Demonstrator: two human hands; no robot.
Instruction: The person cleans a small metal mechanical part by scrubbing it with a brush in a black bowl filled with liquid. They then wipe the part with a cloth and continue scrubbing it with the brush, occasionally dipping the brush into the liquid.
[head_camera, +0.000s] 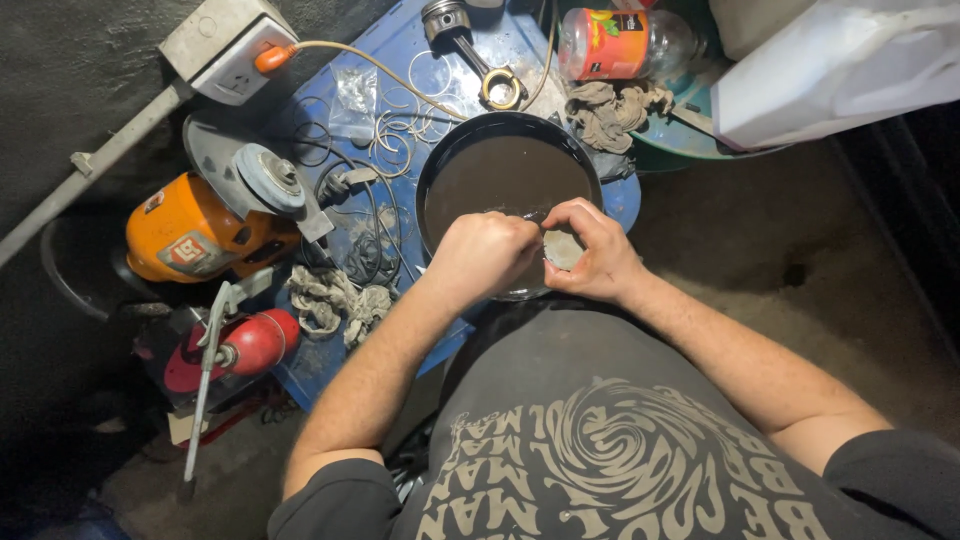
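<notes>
Leftmost, an orange-bodied angle grinder with a grey disc (215, 215) lay on its side, and just below it a red cylindrical tool with a grey metal handle (240, 345) rested near the floor. Above them sat a white wall socket box (228, 45) with an orange plug, its cable trailing across the blue worktop (320, 370). Thin metal rings (400, 125) lay scattered loose on that blue surface, a grimy grey rag (335, 300) was bunched near its front edge, and a steel piston with its connecting rod (470, 50) lay at the back.

Moving towards the middle, a round black pan of murky brown liquid (505, 175) stood on the worktop. The left hand (485, 255) was curled nearly closed over the pan's near rim, fingertips pinched on something too small to make out. Touching it, the right hand (595, 250) was cupped, half closed around a pale, dirty scrap of cloth or pad (563, 248) held just above the liquid's near edge.

Judging by this, the wiping or cleaning of a small part over the pan seemed mid-way: several rings were out on the worktop and the piston was off to the side, but which were cleaned could not be told.

Further right lay another crumpled grey rag (610, 110), a clear plastic bottle with an orange label (620, 42), and a white plastic container (840, 70).
</notes>
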